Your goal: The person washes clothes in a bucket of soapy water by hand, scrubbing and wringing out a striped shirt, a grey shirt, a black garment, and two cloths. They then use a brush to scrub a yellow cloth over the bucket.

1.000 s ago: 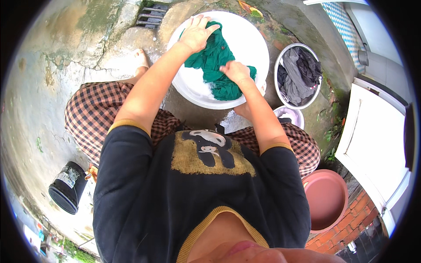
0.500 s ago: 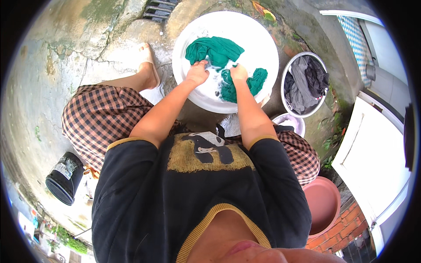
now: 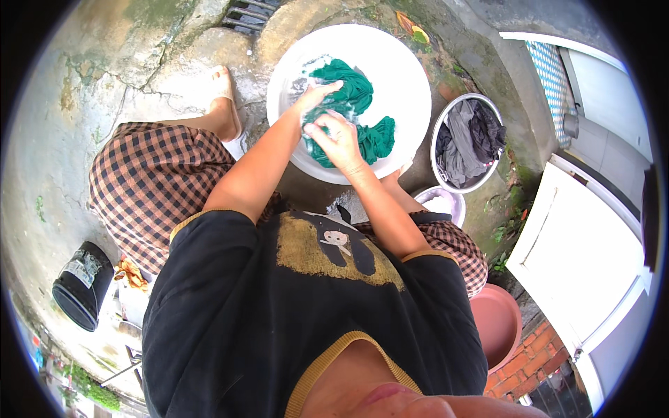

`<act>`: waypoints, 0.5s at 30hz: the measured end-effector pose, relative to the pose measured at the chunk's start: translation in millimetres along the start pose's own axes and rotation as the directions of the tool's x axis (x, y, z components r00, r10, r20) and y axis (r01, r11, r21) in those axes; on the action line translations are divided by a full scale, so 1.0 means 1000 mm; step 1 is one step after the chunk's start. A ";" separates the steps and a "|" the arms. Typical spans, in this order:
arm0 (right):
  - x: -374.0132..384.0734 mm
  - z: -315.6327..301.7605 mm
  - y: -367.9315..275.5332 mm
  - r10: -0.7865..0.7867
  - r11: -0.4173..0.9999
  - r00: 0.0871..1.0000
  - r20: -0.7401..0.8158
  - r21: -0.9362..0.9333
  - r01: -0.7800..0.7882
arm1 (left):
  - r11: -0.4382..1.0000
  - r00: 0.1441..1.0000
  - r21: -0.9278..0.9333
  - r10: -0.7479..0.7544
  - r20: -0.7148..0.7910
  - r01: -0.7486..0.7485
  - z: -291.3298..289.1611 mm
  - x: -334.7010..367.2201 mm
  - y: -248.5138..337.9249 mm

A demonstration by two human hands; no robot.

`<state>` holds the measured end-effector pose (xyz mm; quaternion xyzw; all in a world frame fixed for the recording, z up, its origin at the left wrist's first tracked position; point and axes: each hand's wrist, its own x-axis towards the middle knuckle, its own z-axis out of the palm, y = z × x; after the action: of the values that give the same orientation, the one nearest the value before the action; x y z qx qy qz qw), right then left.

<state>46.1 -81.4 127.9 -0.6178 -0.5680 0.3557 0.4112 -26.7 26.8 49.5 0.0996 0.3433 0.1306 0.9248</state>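
A wet green cloth (image 3: 352,87) lies bunched in a round white basin (image 3: 408,73), with soapy suds around it. On its left side, my left hand (image 3: 315,97) is closed on the fabric, the thumb on top and the fingers partly hidden by suds and cloth. My right hand (image 3: 340,143) is just below it, its bent fingers gripping a soapy stretch of the same cloth. A bunched part of the green cloth rests to the right of my right hand. Whether it is all one piece, I cannot tell.
Right of the basin stands a round tub (image 3: 435,139) of dark grey clothes, with a small pale basin (image 3: 456,202) nearer me. A pinkish-red basin (image 3: 496,327) and a white door (image 3: 557,251) are farther right. A black bucket (image 3: 82,285) lies left; a drain grate (image 3: 247,15) is ahead.
My right hand has moved left, from the right-hand bunch to beside my left hand. The green cloth is drawn closer together between them. The whole view has shifted slightly.
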 end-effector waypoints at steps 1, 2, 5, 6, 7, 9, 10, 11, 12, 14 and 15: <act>0.002 0.002 -0.013 0.031 0.995 0.999 0.036 -0.095 -0.028 | 0.993 0.995 0.073 0.090 0.049 -0.093 -0.003 0.004 -0.008; 0.002 0.001 -0.008 0.037 0.994 0.999 0.031 -0.103 -0.034 | 0.994 0.995 0.071 0.082 0.058 -0.086 -0.001 0.004 -0.019; 0.008 -0.008 0.024 0.021 0.904 0.970 -0.241 -0.410 -0.121 | 0.923 0.982 -0.372 0.149 0.117 -0.096 0.014 0.002 -0.034; 0.014 -0.010 0.039 -0.106 0.836 0.970 -0.218 -0.548 -0.031 | 0.863 0.975 -0.463 0.132 -0.178 -0.201 0.014 0.021 -0.029; 0.007 -0.014 0.049 0.131 0.809 0.976 -0.174 -0.550 -0.207 | 0.882 0.943 -0.388 0.156 -0.295 -0.268 0.006 0.028 -0.030; -0.010 -0.039 0.091 0.376 0.766 0.904 -0.202 -0.481 -0.426 | 0.931 0.893 -0.226 0.176 -0.414 -0.288 0.025 0.029 -0.017; -0.017 -0.051 0.113 0.381 0.806 0.895 -0.233 -0.390 -0.445 | 0.936 0.866 -0.117 0.253 -0.432 -0.332 0.039 0.024 -0.011; -0.024 -0.064 0.122 0.396 0.840 0.893 -0.214 -0.308 -0.446 | 0.945 0.842 0.067 0.317 -0.437 -0.321 0.050 0.015 0.000; -0.033 -0.082 0.137 0.515 0.809 0.816 -0.263 -0.164 -0.564 | 0.924 0.823 0.245 0.375 -0.427 -0.294 0.059 0.009 0.005; -0.045 -0.114 0.147 0.745 0.662 0.653 -0.135 0.268 -0.700 | 0.831 0.791 0.447 0.503 -0.348 -0.331 0.029 0.018 0.022; -0.050 -0.130 0.150 0.732 0.676 0.662 -0.163 0.053 -0.735 | 0.845 0.799 0.414 0.491 -0.348 -0.339 0.029 0.016 0.031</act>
<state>220.2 -146.9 42.4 -0.8255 -0.2373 0.4320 0.2749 -0.9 58.4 70.1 0.2948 0.5296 0.2924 0.7397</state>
